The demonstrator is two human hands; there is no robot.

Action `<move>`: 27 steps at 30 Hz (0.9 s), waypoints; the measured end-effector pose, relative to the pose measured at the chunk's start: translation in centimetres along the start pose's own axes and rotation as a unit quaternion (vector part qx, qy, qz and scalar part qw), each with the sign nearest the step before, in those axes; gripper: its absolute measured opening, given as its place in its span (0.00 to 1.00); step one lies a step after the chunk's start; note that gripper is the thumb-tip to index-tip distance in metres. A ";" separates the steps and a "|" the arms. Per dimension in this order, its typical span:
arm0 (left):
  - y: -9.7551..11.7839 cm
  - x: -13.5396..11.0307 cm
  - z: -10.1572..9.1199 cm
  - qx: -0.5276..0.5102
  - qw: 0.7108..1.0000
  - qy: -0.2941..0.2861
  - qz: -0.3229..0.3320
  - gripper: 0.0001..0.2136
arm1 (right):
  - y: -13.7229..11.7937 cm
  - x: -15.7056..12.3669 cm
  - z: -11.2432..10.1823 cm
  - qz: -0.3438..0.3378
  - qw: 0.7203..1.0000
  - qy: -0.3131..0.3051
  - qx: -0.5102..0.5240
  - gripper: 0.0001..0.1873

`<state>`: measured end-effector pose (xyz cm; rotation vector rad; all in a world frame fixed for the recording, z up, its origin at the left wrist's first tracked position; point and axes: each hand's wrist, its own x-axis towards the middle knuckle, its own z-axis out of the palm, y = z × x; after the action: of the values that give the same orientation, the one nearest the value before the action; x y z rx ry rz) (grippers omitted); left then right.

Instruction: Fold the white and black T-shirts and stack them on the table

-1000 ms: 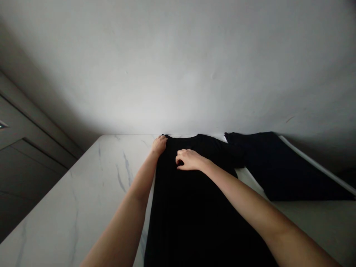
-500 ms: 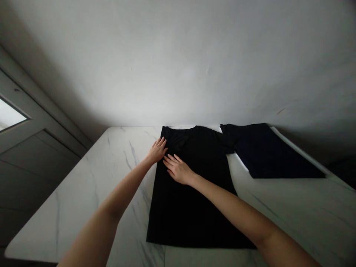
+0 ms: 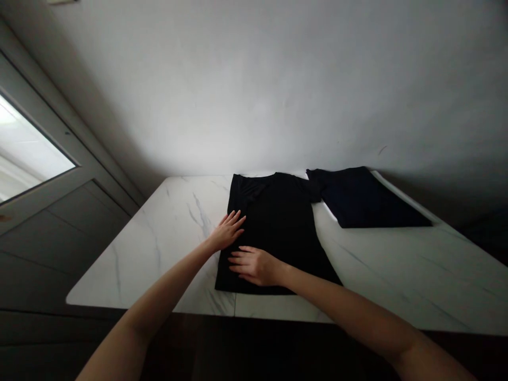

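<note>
A black T-shirt [image 3: 281, 227] lies spread on the white marbled table, collar end toward the wall and hem toward me. Its left side is folded inward near the shoulder, while the sleeve on the right sticks out toward a dark folded garment. My left hand [image 3: 228, 232] rests flat on the shirt's left edge about midway down, fingers spread. Nearer the hem, my right hand [image 3: 256, 265] lies on the cloth with its fingers stretched out to the left. Neither hand grips anything.
The dark navy folded garment [image 3: 369, 198] lies at the back right, with a white edge showing under it. The marbled table [image 3: 397, 275] meets a pale wall [image 3: 254, 95] at the back. A grey door [image 3: 91, 211] with a glass pane stands on the left.
Both hands have slid down the shirt toward the hem, the right one further. The camera view has shifted, so the table's front edge and more of the door now show.
</note>
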<state>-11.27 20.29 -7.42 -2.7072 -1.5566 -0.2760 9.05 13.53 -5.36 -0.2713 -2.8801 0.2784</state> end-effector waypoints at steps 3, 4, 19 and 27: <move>1.1 -1.2 -1.3 -0.025 0.998 0.019 -0.047 0.23 | -1.2 -0.8 -0.2 -0.030 0.999 -0.002 0.034 0.19; 1.3 -1.5 -1.8 -0.025 0.995 0.036 -0.089 0.21 | -1.2 -0.8 -0.4 -0.007 0.999 0.008 0.048 0.18; 2.5 -3.7 -0.1 0.056 0.981 0.059 -0.179 0.23 | 6.8 8.9 -2.7 0.615 0.784 0.074 0.037 0.19; 2.4 -4.1 0.0 0.069 0.982 0.069 -0.163 0.23 | 7.5 7.8 -2.4 0.612 0.787 0.071 0.040 0.16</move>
<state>-11.23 15.57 -7.89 -2.2720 -1.8930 -0.3366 3.34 22.75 -2.98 -1.9929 -2.0756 0.5283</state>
